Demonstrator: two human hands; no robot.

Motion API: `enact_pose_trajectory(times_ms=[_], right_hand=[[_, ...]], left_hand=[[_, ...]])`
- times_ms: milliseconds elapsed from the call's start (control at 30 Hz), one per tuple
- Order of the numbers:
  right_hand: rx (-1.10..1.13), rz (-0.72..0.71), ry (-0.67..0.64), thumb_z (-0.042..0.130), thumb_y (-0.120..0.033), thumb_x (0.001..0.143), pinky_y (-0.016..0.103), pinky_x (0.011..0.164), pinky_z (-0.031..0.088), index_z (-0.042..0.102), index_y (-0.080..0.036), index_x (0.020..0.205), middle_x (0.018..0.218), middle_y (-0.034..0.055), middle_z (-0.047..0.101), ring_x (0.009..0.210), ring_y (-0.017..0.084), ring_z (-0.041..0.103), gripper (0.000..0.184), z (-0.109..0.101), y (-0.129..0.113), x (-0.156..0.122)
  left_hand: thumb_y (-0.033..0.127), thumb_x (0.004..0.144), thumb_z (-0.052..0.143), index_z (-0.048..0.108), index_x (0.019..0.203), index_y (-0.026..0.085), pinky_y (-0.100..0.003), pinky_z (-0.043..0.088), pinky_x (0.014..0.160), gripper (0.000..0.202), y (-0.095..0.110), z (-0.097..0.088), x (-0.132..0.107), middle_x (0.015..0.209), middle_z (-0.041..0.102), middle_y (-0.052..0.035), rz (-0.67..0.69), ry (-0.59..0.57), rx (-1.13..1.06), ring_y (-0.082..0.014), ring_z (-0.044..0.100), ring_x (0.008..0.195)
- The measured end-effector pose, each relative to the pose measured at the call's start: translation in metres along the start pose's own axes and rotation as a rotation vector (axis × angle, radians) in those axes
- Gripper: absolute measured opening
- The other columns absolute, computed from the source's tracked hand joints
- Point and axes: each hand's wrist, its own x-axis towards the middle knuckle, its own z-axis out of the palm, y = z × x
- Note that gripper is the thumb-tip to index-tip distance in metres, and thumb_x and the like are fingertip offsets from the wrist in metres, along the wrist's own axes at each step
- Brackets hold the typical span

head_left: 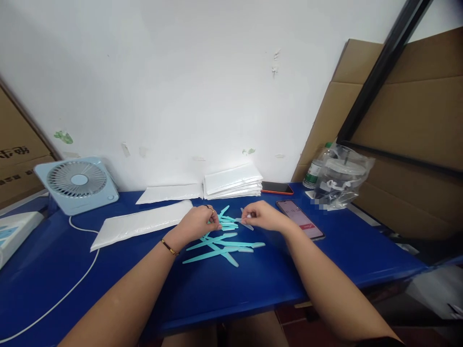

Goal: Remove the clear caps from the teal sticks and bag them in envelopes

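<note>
Several turquoise eyebrow razors (217, 251) with pale, translucent ends lie crossed in a loose pile on the blue table. At the pile's upper left, my left hand (198, 221) is closed, thumb and fingers pinched on the turquoise handle of a razor. Across from it my right hand (265, 216) is also closed, its fingertips pinching the translucent end of a razor. My fingers partly cover these razors, so I cannot tell whether both hands grip the same one. Another translucent end shows just below the right fingertips.
A white padded envelope (137, 223) lies left of my left hand, with a stack of white envelopes (233, 182) by the wall. A phone (302, 220) lies by my right forearm. A blue fan (77, 184), its cable, and a bagged cup (342, 176) flank the table (231, 294).
</note>
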Motion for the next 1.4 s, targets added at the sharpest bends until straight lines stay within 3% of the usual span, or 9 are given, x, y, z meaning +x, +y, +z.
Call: enact_pose_trajectory(times_ms=[100, 233, 367, 533, 700, 867, 1100, 1267, 1400], right_hand=[[-0.086, 0.108, 0.076, 0.063, -0.035, 0.074, 0.023, 0.054, 0.035, 0.069, -0.016, 0.079, 0.069, 0.0028, 0.063, 0.062, 0.013, 0.054, 0.021, -0.010, 0.016, -0.001], [-0.150, 0.008, 0.125, 0.068, -0.033, 0.070, 0.024, 0.062, 0.038, 0.068, -0.017, 0.079, 0.082, 0.0041, 0.062, 0.072, 0.015, 0.055, 0.018, -0.004, 0.011, 0.001], [-0.092, -0.123, -0.052, 0.069, -0.038, 0.071, 0.023, 0.060, 0.038, 0.068, -0.019, 0.084, 0.081, 0.0028, 0.059, 0.070, 0.013, 0.053, 0.023, 0.018, -0.012, 0.006], [-0.128, -0.102, -0.087, 0.068, -0.028, 0.071, 0.022, 0.056, 0.035, 0.066, -0.018, 0.078, 0.081, 0.0025, 0.060, 0.069, 0.013, 0.052, 0.012, 0.032, -0.018, 0.011], [-0.011, 0.001, -0.014, 0.068, -0.029, 0.069, 0.021, 0.053, 0.036, 0.065, -0.017, 0.077, 0.071, 0.0002, 0.060, 0.060, 0.011, 0.052, 0.015, 0.020, -0.005, 0.009], [0.021, 0.056, 0.082, 0.066, -0.030, 0.069, 0.020, 0.049, 0.034, 0.065, -0.017, 0.077, 0.062, -0.0014, 0.059, 0.054, 0.010, 0.050, 0.016, 0.011, 0.004, 0.008], [-0.105, 0.177, 0.115, 0.068, -0.028, 0.066, 0.021, 0.051, 0.033, 0.068, -0.016, 0.072, 0.063, 0.0011, 0.062, 0.057, 0.012, 0.052, 0.014, -0.011, 0.016, 0.001], [-0.041, 0.117, -0.246, 0.073, -0.041, 0.058, 0.021, 0.051, 0.035, 0.070, -0.017, 0.079, 0.067, -0.0004, 0.063, 0.059, 0.012, 0.053, 0.032, -0.025, 0.005, -0.014], [-0.131, 0.113, -0.495, 0.076, -0.037, 0.053, 0.022, 0.051, 0.035, 0.071, -0.017, 0.073, 0.065, -0.0006, 0.063, 0.057, 0.012, 0.052, 0.029, -0.018, 0.003, -0.013]], left_hand=[[0.055, 0.077, 0.050, 0.065, 0.089, 0.022, -0.030, 0.041, 0.073, 0.038, -0.010, 0.006, 0.003, 0.097, 0.063, -0.0058, -0.037, 0.076, 0.018, -0.0226, 0.056, 0.090], [0.066, 0.064, 0.058, 0.050, 0.122, 0.019, -0.034, 0.041, 0.083, 0.075, -0.018, 0.015, 0.004, 0.119, 0.055, -0.0116, -0.085, 0.072, 0.034, -0.0299, 0.047, 0.110], [0.057, 0.068, 0.059, 0.060, 0.106, 0.022, -0.031, 0.042, 0.079, 0.052, -0.018, 0.017, 0.006, 0.106, 0.061, -0.0070, -0.059, 0.011, 0.044, -0.0257, 0.054, 0.100], [0.045, 0.073, 0.058, 0.061, 0.102, 0.024, -0.027, 0.043, 0.069, 0.036, -0.019, 0.016, 0.007, 0.093, 0.062, -0.0028, -0.025, -0.014, -0.033, -0.0194, 0.057, 0.083], [0.051, 0.083, 0.043, 0.061, 0.106, 0.022, -0.027, 0.043, 0.074, 0.041, -0.013, 0.007, 0.001, 0.099, 0.062, -0.0046, 0.016, 0.072, -0.123, -0.0190, 0.056, 0.090], [0.048, 0.081, 0.048, 0.065, 0.086, 0.023, -0.025, 0.039, 0.062, 0.031, -0.002, 0.002, 0.002, 0.082, 0.066, -0.0006, 0.022, 0.023, -0.065, -0.0167, 0.057, 0.073], [0.042, 0.078, 0.055, 0.067, 0.088, 0.025, -0.027, 0.040, 0.068, 0.023, -0.018, 0.011, 0.008, 0.089, 0.068, -0.0009, -0.018, 0.072, 0.029, -0.0200, 0.059, 0.084], [0.040, 0.074, 0.060, 0.064, 0.092, 0.025, -0.028, 0.041, 0.072, 0.024, -0.018, 0.013, 0.008, 0.094, 0.065, -0.0016, 0.004, 0.106, 0.022, -0.0203, 0.057, 0.089], [0.041, 0.081, 0.053, 0.064, 0.089, 0.023, -0.028, 0.040, 0.072, 0.023, -0.001, 0.008, 0.002, 0.092, 0.065, -0.0018, 0.056, 0.102, -0.012, -0.0190, 0.057, 0.088]])
